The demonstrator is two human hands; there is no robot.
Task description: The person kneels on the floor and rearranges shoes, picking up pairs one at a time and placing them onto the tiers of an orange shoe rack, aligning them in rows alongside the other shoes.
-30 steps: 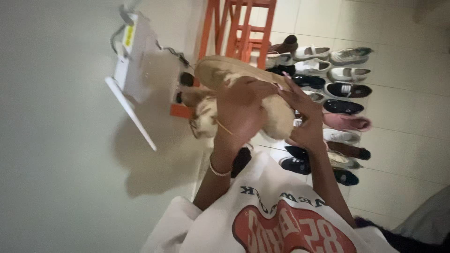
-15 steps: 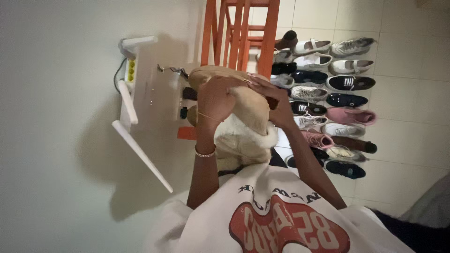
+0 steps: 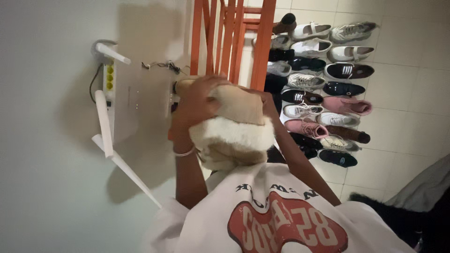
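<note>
Since half a second ago the boot [image 3: 232, 124] has come lower and closer to the person's chest, and its fluffy cream opening now points toward the white shirt [image 3: 281, 220] instead of sitting higher before the chair. It is a tan boot with thick cream lining, held up in the air between both hands, just in front of the orange wooden chair [image 3: 234, 37].

Left hand [image 3: 199, 100] lies over the top of the boot, fingers bent down and clamped on the tan side; a thin bracelet [image 3: 183, 152] sits on that wrist. Right hand [image 3: 269, 100] is mostly hidden behind the boot. Only a small part of it shows at the far side, pressed against the boot, and I cannot tell how its fingers are set.

To the left of the hands a white router [image 3: 124, 100] with long antennas is fixed on the pale wall, a cable hanging beside it. Beyond the chair, on the tiled floor [image 3: 412, 93], two rows of shoes [image 3: 323, 89] stand close together: white sneakers, dark ones, pink ones and a brown pair.
</note>
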